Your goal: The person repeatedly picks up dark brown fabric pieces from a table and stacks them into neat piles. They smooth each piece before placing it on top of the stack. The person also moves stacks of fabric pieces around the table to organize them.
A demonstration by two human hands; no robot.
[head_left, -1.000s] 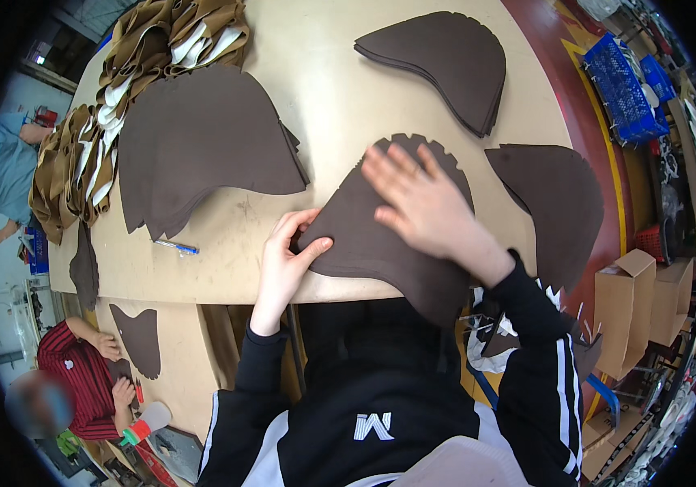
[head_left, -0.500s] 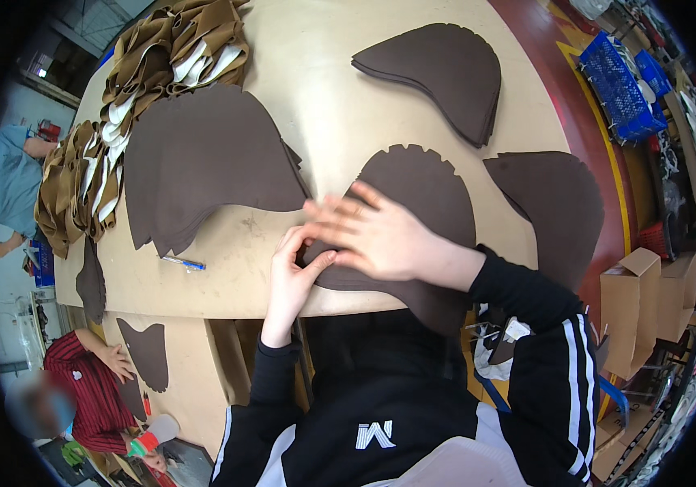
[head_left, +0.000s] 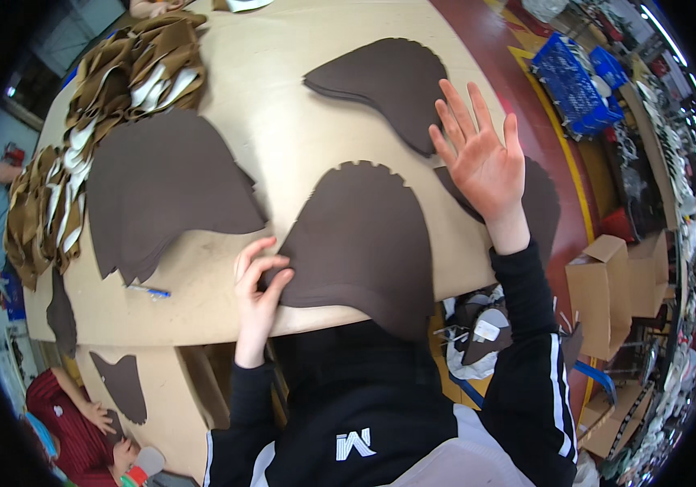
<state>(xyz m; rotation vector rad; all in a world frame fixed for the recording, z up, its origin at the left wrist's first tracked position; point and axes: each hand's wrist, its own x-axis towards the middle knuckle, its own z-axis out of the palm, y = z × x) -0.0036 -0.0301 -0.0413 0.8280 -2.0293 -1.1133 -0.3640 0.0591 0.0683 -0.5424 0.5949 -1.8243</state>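
In front of me a dark brown cut panel [head_left: 360, 235] with a notched rounded top lies on the table, its lower right part hanging over the near edge. My left hand [head_left: 257, 284] is at the panel's left corner, fingers and thumb curled around it. My right hand [head_left: 486, 166] is raised at the right, palm showing and fingers spread, holding nothing. Behind it, partly covered, is another dark brown panel stack [head_left: 539, 195]. Farther back lies a stack of similar panels [head_left: 388, 77]. A larger dark brown stack [head_left: 165, 187] lies to the left.
Brown and white folded pieces [head_left: 141, 77] are heaped at the far left. A blue pen [head_left: 150, 290] lies near the large stack. A co-worker in a striped top [head_left: 60, 418] works at the lower left. Cardboard boxes [head_left: 599, 296] and a blue crate [head_left: 579, 85] stand at the right.
My right hand has lifted off the panel beside my left hand and swung out to the right, fingers spread. My left hand stays at the panel's corner. The whole view has shifted somewhat.
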